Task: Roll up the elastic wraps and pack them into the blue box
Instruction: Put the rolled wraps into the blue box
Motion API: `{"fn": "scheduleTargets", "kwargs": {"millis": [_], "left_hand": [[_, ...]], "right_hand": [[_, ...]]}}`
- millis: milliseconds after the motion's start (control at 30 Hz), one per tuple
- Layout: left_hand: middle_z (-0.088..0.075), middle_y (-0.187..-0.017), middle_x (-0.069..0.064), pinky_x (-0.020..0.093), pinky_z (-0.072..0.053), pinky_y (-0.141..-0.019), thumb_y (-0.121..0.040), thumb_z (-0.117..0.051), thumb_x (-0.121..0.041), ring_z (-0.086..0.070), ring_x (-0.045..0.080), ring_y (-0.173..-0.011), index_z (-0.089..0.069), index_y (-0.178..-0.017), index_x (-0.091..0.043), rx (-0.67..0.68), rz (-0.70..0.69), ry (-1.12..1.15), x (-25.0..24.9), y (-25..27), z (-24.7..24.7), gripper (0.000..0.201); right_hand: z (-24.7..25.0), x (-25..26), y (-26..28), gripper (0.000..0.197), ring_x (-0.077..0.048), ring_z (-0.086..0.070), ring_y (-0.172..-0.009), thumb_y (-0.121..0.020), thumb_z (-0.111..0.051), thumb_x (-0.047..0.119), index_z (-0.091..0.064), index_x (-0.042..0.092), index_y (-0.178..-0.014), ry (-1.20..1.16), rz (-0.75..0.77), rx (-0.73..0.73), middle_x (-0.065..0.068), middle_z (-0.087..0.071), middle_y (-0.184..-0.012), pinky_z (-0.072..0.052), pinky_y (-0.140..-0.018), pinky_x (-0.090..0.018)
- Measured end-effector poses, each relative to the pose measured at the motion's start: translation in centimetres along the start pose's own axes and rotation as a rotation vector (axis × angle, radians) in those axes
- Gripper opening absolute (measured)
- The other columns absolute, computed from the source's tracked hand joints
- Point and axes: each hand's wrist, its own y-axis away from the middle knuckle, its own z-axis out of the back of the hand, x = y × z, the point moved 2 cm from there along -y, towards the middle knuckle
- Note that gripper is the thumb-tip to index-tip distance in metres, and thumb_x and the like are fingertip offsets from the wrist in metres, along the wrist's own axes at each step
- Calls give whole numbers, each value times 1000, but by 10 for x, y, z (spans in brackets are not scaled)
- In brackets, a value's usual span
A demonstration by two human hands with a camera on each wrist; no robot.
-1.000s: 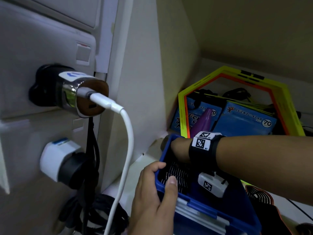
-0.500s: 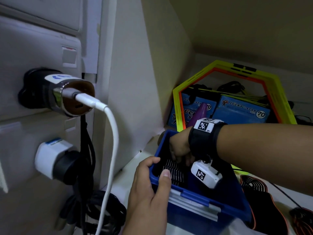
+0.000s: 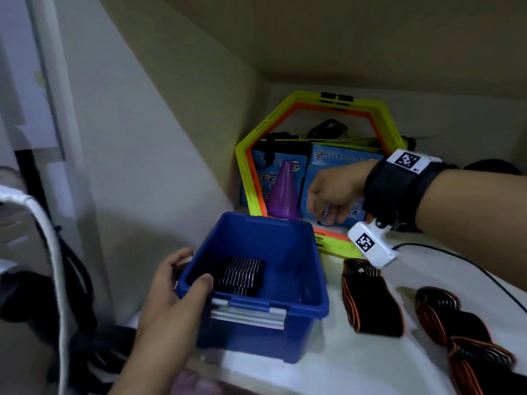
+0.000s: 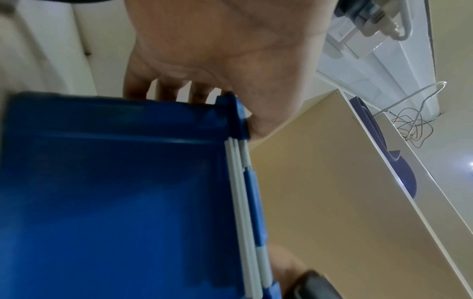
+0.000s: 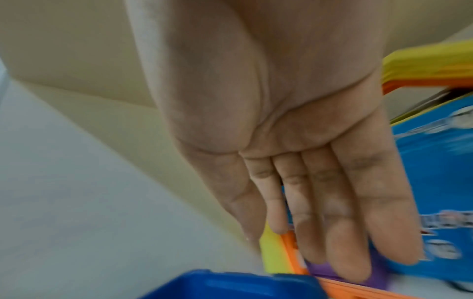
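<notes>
The blue box [image 3: 288, 252] stands on the white shelf with one rolled black wrap [image 3: 242, 276] lying in its near left corner. My left hand [image 3: 182, 283] grips the box's near left corner, thumb over the rim [image 4: 230, 113]. My right hand [image 3: 330, 195] hovers above and behind the box, empty, its fingers [image 5: 332, 212] straight and relaxed. Two unrolled black-and-orange wraps lie right of the box, one folded [image 3: 370, 300], one in a loose heap [image 3: 462, 337].
Yellow and orange hexagon rings [image 3: 322, 172] lean against the back wall, with blue packets [image 3: 333, 166] and a purple cone [image 3: 282, 192] in front of them. A white cable [image 3: 57, 266] and black cords hang at the left. A thin black wire [image 3: 470, 263] crosses the shelf at right.
My right hand has come up out of the box, leaving the rolled wrap inside, and has moved back and right. The view has swung right, off the wall plugs.
</notes>
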Motion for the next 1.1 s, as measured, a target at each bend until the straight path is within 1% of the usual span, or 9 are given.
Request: {"fn": "scheduleTargets", "kwargs": {"millis": [100,233,333,433,600,733,833,967,1100], "left_hand": [[-71,-108,-10,42,-52,-96,-88,-71,-22,-67,12,-99,-64,-117,-33,5,25,-45,-10,-8,-2,32],[-74,-101,0,37,-50,-92,-95,-63,-24,-68,17,-97,-71,-114,-16,-21,12,-58,-22,-16,-7,22],[-75,-96,-5,43,-52,-95,-87,-61,-33,-69,18,-96,-75,-105,-23,-51,-3,-162,-23,-20,-10,25],[-77,-94,-9,42,-55,-92,-78,-52,-30,-71,15,-93,-75,-107,-29,-51,-5,-203,-18,-19,-10,37],[-77,-87,-11,33,-52,-83,-71,-46,-23,-71,12,-87,-77,-101,-29,-41,-2,-241,-16,-21,-12,43],[-73,-91,-12,34,-50,-89,-78,-50,-19,-67,16,-90,-73,-89,-37,-116,19,-239,-15,-21,-12,32],[-71,-90,-10,36,-49,-93,-83,-50,-13,-67,22,-93,-72,-95,-30,-114,31,-206,-14,-21,-14,30],[-73,-97,5,40,-51,-98,-84,-51,-10,-68,27,-97,-72,-111,-19,-118,23,-183,-14,-21,-14,35],[-75,-96,0,47,-53,-99,-73,-52,-23,-70,25,-97,-75,-92,-28,-130,56,-176,-9,-24,-11,30]], "right_hand": [[-6,-40,8,20,-27,-71,-81,-86,-71,8,-67,5,-106,50,-38,14,-13,-72,-89,-61,-76,-46],[-31,-80,15,39,-23,-70,-98,-79,-82,18,-66,16,-114,193,-39,157,-11,-71,-112,-63,-76,-38],[-52,-100,19,53,-21,-64,-107,-74,-86,26,-64,19,-121,254,-51,265,-4,-64,-120,-61,-84,-41],[-70,-115,22,63,-22,-64,-109,-69,-89,35,-63,22,-125,303,-47,342,2,-64,-122,-60,-88,-43],[-95,-134,23,74,-21,-67,-104,-55,-92,46,-63,24,-120,283,0,317,4,-67,-114,-59,-88,-45],[-103,-140,24,76,-20,-66,-101,-57,-90,47,-61,22,-122,265,57,274,5,-68,-109,-57,-93,-40],[-105,-137,29,67,-18,-65,-96,-60,-88,49,-63,22,-116,309,103,235,7,-68,-101,-57,-85,-33],[-111,-133,31,49,-24,-68,-90,-60,-84,49,-69,16,-93,381,138,213,-1,-72,-92,-55,-68,-31],[-113,-129,30,44,-25,-69,-85,-64,-81,43,-70,14,-94,411,143,223,-5,-73,-93,-47,-53,-23]]}}
